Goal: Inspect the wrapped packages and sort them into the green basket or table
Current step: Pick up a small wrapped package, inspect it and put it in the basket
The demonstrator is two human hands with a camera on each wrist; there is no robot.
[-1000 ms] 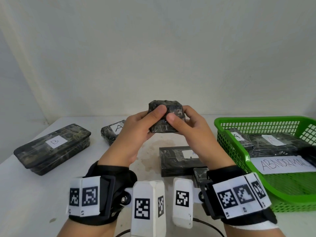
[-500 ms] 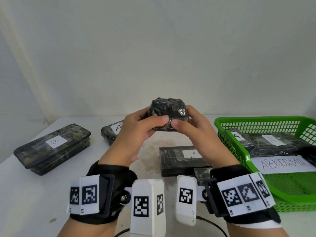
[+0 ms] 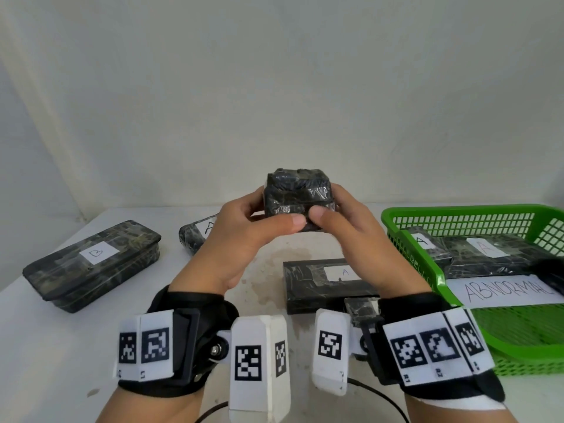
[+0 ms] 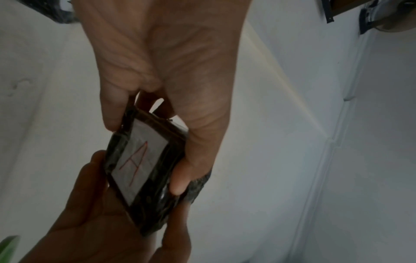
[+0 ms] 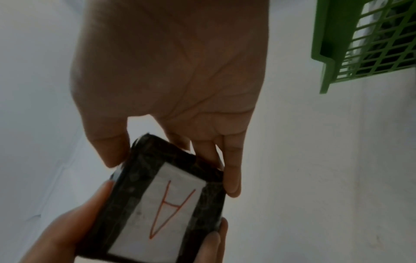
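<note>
A small dark wrapped package (image 3: 297, 193) is held up above the table between both hands. My left hand (image 3: 268, 219) grips its left side with the thumb on the near face. On the right side my right hand (image 3: 328, 213) grips it the same way. The wrist views show the far face with a white label marked A (image 4: 137, 163) (image 5: 166, 208). The green basket (image 3: 457, 210) stands at the right, its corner (image 5: 326, 44) visible beside the right hand.
On the white table (image 3: 61, 346) lie a long package marked B (image 3: 91, 264), a package marked A (image 3: 195, 236) behind my left hand, and a flat one marked A (image 3: 329, 282). The basket holds two A packages (image 3: 488, 254) and an ABNORMAL sign (image 3: 503, 290).
The package has been tipped in the hands and lifted slightly. Both thumbs have slid lower on its near face and now meet near its bottom edge.
</note>
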